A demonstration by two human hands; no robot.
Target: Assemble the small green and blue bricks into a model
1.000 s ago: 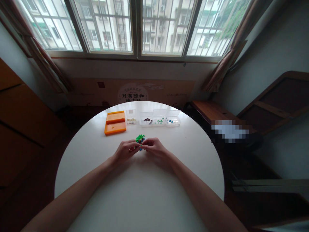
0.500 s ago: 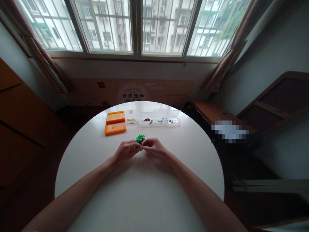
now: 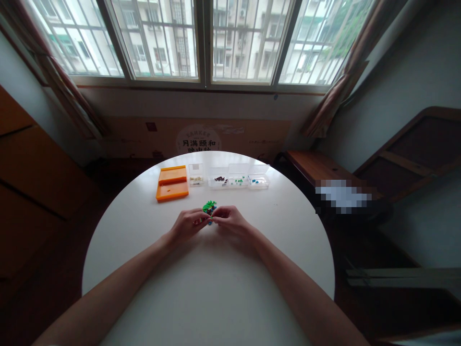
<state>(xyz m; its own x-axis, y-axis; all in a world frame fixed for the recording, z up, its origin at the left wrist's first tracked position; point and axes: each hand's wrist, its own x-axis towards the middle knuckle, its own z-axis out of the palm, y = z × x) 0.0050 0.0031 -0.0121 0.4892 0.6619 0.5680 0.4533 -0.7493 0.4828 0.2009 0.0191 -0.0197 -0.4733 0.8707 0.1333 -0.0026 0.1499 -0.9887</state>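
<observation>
A small model of toy building bricks (image 3: 209, 207), bright green on top with brown, red and blue parts below, stands at the middle of the table. My left hand (image 3: 188, 222) is closed around its left and near side, fingers curled over it. From the right, my right hand (image 3: 229, 218) pinches at its near edge, thumb and forefinger together by a tiny green piece. The two hands' fingertips meet in front of the model and hide its lower part. Whether the right fingers hold a loose piece or the model itself is too small to make out.
Behind the hands, an orange two-level tray (image 3: 173, 191) holds a tiny piece. To its right stand clear lidded boxes: one with cream pieces (image 3: 196, 179), others with dark brown pieces (image 3: 219, 179), green pieces (image 3: 238, 181) and blue pieces (image 3: 255, 181). The round white table (image 3: 216, 298) has a curved edge.
My fingertips shift very slightly at the near edge of the model. Otherwise the hands, model, tray and boxes stay in place.
</observation>
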